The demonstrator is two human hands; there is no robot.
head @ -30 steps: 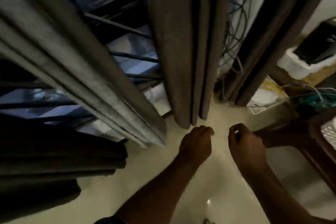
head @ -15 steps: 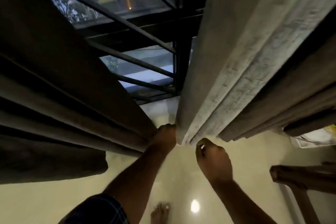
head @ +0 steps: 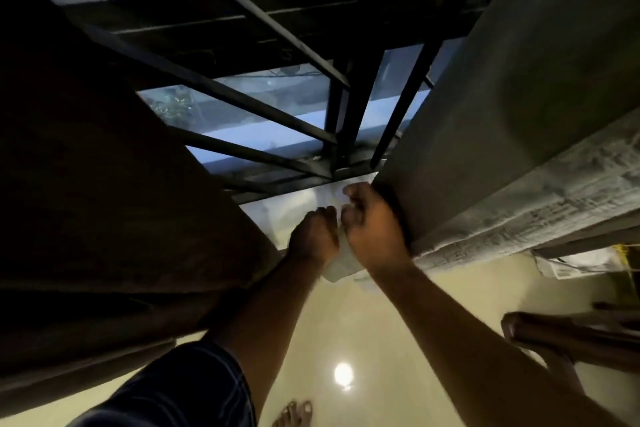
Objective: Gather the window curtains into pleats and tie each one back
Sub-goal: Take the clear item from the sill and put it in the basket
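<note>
Both my hands meet low between the two curtains, fingers curled. My left hand [head: 313, 236] and right hand [head: 372, 229] each keep a tight grip on a pale strip [head: 341, 262] running between them. The right hand's back touches the pleated right curtain [head: 519, 114]; the left curtain [head: 104, 184] hangs opposite, across the window bars [head: 242, 104].

Curtains: two. Dark curtain [head: 104, 184] at left, grey curtain [head: 502, 114] at right.
Hands: two. Left hand [head: 313, 236], right hand [head: 372, 225].
Bare foot [head: 294, 414]: one.
Barred window [head: 284, 94]: one; bar count unclear.
Light glare [head: 343, 374] on floor [head: 398, 340]: one.
Wooden furniture piece [head: 571, 333]: one.
</note>
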